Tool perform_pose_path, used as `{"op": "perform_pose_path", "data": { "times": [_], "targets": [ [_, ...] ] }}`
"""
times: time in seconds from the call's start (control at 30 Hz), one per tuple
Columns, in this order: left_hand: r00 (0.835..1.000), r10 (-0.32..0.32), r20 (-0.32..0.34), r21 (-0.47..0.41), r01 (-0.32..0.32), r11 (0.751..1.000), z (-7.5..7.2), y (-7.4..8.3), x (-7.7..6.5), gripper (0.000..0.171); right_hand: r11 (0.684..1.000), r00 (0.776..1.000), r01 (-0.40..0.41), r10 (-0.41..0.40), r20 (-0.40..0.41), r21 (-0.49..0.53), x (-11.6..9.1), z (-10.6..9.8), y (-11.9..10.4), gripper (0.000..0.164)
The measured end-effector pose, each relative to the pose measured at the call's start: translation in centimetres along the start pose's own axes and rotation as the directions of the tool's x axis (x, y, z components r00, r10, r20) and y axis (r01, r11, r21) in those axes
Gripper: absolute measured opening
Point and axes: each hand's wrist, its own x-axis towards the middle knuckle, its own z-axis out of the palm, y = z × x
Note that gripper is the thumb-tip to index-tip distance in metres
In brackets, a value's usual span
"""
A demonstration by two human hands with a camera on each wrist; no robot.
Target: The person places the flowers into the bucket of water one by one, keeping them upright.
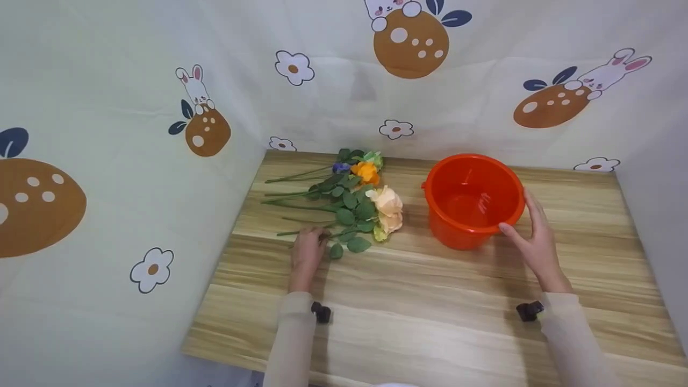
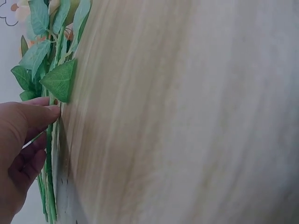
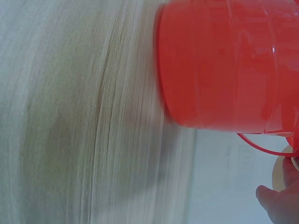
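A: On my feed, what does the left hand have?

B: I see its thumb and fingertips pinching a green stem, at the 6 o'clock edge of the flowers. The others spread from its 9 round to 2 o'clock, so for me this is clearly the nearer hand.

A: And the long axis?

B: Roughly 9 to 3: cut ends at 9, peach blooms at 3, all lying along the table.

A: Where's the red bucket from there?

B: Between 2 and 3 o'clock of the left hand, well apart, but near the blooms. It stands upright, mouth up. What counts, I'd judge, is that the stems lie crosswise to its walls, with their bloom ends nearest it.

A: My right hand?

B: At the bucket's 4 o'clock, touching the rim. I read thumb and fingers as spread against it, neither clenched nor wrapped round; it is well apart from the flowers.
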Motion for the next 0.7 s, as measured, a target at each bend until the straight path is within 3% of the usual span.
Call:
{"op": "perform_pose_path", "data": {
  "times": [0.33,0.7],
  "targets": [
    [0.999,-0.001,0.049,-0.012,0.001,1.0,-0.8,0.6,-0.1,0.009,1.0,0.999,-0.026,0.026,0.019,0.007,0.0,-0.1,-0.2,0.086],
    [0.986,0.028,0.167,-0.164,0.0,0.986,-2.4,1.9,0.1,0.009,0.999,0.999,-0.033,0.033,0.02,0.009,0.0,-0.1,0.0,0.086]
  ]
}}
